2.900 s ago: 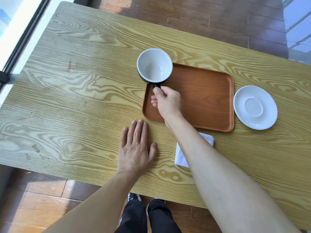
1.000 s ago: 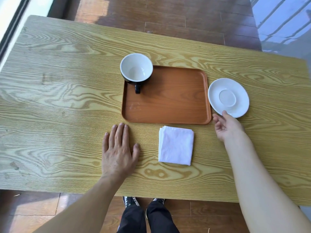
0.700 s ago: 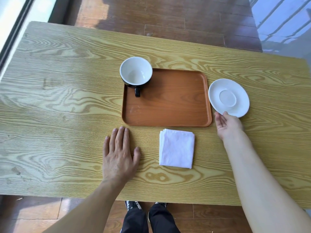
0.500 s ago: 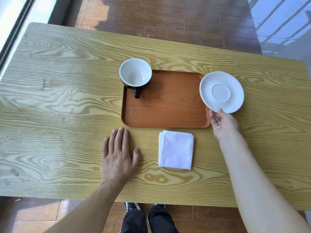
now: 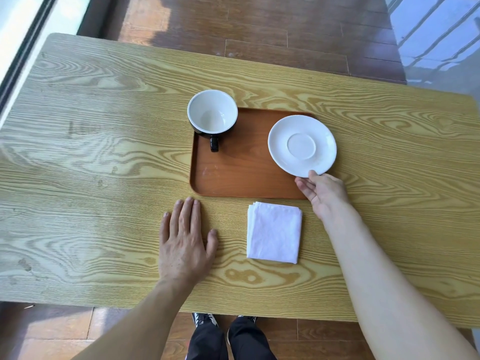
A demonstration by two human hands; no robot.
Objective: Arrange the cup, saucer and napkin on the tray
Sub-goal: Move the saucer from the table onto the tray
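Note:
A brown wooden tray (image 5: 241, 175) lies in the middle of the table. A black cup with a white inside (image 5: 212, 112) stands in the tray's far left corner, handle toward me. My right hand (image 5: 322, 193) grips the near rim of a white saucer (image 5: 302, 145) and holds it over the tray's right end, covering that edge. A folded white napkin (image 5: 274, 232) lies on the table just in front of the tray. My left hand (image 5: 185, 242) rests flat on the table, fingers apart, left of the napkin.
The light wooden table (image 5: 91, 157) stretches wide on both sides of the tray. Its near edge runs just above my shoes (image 5: 205, 319). A dark wooden floor shows beyond the far edge, and a window frame runs along the left.
My right hand reached the saucer on the table right of the tray, took hold of its near rim, lifted it and carried it left over the tray's right end. My left hand stayed put.

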